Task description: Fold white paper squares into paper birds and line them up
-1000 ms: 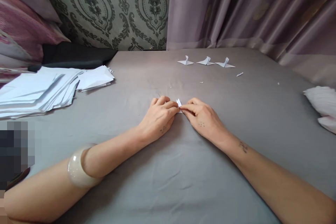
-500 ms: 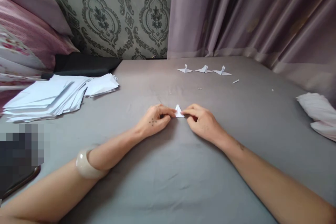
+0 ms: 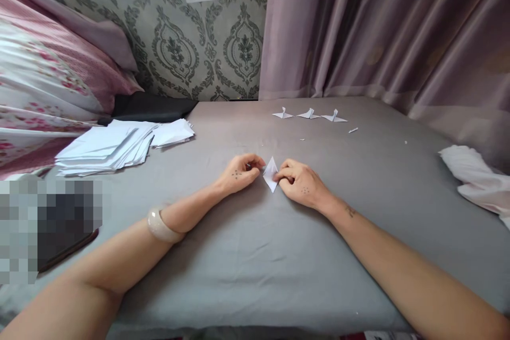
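Note:
A small white folded paper (image 3: 271, 176), now a narrow diamond with a fold line down it, lies on the grey cloth between my hands. My right hand (image 3: 300, 183) grips its right side, the index fingertip pressing on its face and the other fingers curled under. At the paper's left corner is my left hand (image 3: 241, 172), thumb and forefinger drawn together; whether a thin edge sits between them is hard to see. Farther back, three folded paper birds (image 3: 283, 113) stand in a row with their wings spread.
Stacks of white paper sheets (image 3: 99, 146) lie at the left beside a black cloth (image 3: 151, 106). A paper scrap (image 3: 353, 130) lies right of the birds. White crumpled fabric (image 3: 474, 172) rests at the right edge. A purple curtain (image 3: 338, 26) hangs behind.
The folded paper has gone from a small triangle to a longer diamond, its lower point now showing toward me. My left fingers have drawn back slightly from its face. The view has shifted.

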A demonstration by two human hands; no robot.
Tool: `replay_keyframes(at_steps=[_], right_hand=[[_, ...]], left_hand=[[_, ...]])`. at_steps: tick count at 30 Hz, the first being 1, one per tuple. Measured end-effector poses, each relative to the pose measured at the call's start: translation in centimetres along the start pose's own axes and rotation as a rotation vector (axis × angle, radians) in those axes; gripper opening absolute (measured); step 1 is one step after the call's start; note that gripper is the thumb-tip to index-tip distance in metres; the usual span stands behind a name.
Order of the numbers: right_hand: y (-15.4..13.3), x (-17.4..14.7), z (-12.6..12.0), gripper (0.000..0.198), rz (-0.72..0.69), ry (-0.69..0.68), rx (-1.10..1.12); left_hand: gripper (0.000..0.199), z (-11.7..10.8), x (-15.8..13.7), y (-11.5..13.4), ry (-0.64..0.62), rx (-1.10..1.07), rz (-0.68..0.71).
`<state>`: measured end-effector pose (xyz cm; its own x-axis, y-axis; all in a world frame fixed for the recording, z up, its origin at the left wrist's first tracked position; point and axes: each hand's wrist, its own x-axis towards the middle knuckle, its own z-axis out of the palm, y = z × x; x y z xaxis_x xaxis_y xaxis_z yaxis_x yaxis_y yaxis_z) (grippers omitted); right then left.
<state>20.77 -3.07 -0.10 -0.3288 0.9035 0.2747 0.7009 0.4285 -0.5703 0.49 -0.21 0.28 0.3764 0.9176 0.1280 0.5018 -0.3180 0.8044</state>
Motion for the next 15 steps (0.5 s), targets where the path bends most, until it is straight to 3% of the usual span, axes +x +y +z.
replay_keyframes(at_steps=[6,10,15], right_hand=[[-0.2,-0.1,0.0,0.008,0.006,-0.012,-0.056],[0.1,0.2,0.3,0.022,0.098,0.013,-0.038],[0.1,0.3,0.4,0.009,0.069,-0.016,-0.054]], left_hand=[[0.022,0.3,-0.3,-0.2,0.006,0.086,0.176],[0.011,0.7,-0.3,-0.3,0.004,0.208,0.266],[0.01,1.1,-0.2,-0.6,-0.016,0.404,0.402]])
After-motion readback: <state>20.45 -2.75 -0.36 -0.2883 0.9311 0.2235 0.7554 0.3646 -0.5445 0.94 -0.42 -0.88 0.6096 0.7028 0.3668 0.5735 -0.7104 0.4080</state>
